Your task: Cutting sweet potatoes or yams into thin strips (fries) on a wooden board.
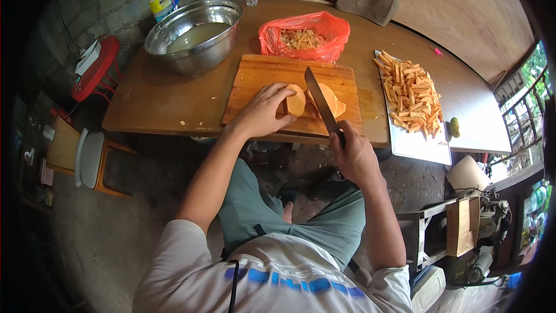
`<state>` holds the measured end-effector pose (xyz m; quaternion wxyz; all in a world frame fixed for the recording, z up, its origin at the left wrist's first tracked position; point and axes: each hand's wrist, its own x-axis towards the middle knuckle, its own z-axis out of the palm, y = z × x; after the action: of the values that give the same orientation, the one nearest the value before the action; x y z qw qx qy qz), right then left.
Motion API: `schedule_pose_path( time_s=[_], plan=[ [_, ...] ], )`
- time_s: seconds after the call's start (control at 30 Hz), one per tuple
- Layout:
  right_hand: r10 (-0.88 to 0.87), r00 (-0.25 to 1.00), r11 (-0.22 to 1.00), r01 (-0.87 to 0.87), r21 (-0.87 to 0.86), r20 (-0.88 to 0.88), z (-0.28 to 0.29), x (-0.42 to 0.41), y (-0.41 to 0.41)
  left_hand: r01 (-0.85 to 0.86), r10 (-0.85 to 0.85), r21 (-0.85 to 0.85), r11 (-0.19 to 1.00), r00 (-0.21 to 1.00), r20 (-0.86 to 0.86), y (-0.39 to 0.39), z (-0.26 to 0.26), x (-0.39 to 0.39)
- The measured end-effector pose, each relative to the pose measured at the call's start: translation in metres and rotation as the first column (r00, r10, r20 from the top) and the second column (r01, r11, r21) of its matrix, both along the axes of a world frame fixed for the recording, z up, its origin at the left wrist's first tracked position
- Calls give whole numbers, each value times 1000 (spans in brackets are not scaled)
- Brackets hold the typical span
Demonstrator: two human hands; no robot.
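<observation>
On a wooden cutting board (pixel 256 71), my left hand (pixel 267 108) grips a piece of peeled sweet potato (pixel 296 102) whose flat cut face points right. My right hand (pixel 358 152) is closed around the black handle of a kitchen knife (pixel 321 98). Its blade slants up and left over several orange slices (pixel 338 103) and partly covers them. A narrow gap separates the blade from the piece under my left fingers. Farther right, a tray (pixel 419 143) carries a heap of cut sweet potato sticks (pixel 412 91).
A steel basin (pixel 195 63) of cloudy liquid stands back left, with a plastic bottle (pixel 160 2) behind it. Behind the board, a red plastic bag (pixel 269 37) holds peelings (pixel 302 38). A small green fruit (pixel 454 127) lies beside the tray. A chair (pixel 91 161) stands at left.
</observation>
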<state>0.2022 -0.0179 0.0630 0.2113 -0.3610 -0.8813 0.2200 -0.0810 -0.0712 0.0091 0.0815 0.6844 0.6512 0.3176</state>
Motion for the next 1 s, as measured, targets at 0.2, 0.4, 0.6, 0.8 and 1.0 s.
schedule_pose_path(
  time_s=[0.2, 0.4, 0.6, 0.8, 1.0],
  plan=[
    [-24, 998, 1000, 24, -4, 65, -6, -16, -9, -163, 161, -12, 986, 980, -119, -7, 10, 27],
    [9, 996, 1000, -11, 17, 87, -5, -18, -7, -97, 100, 32, 995, 988, -118, 0, 8, 28],
    [-10, 993, 1000, 9, 2, 119, -1, -26, -14, -110, 128, 124, 986, 981, -147, -3, 3, 30],
    [40, 988, 999, -43, 20, 149, 3, -28, -16, -119, 130, 109, 987, 986, -103, -3, 3, 28],
    [-32, 978, 999, 28, 23, 205, 5, -32, -23, -116, 129, 120, 986, 985, -112, -1, 3, 28]
  ],
)
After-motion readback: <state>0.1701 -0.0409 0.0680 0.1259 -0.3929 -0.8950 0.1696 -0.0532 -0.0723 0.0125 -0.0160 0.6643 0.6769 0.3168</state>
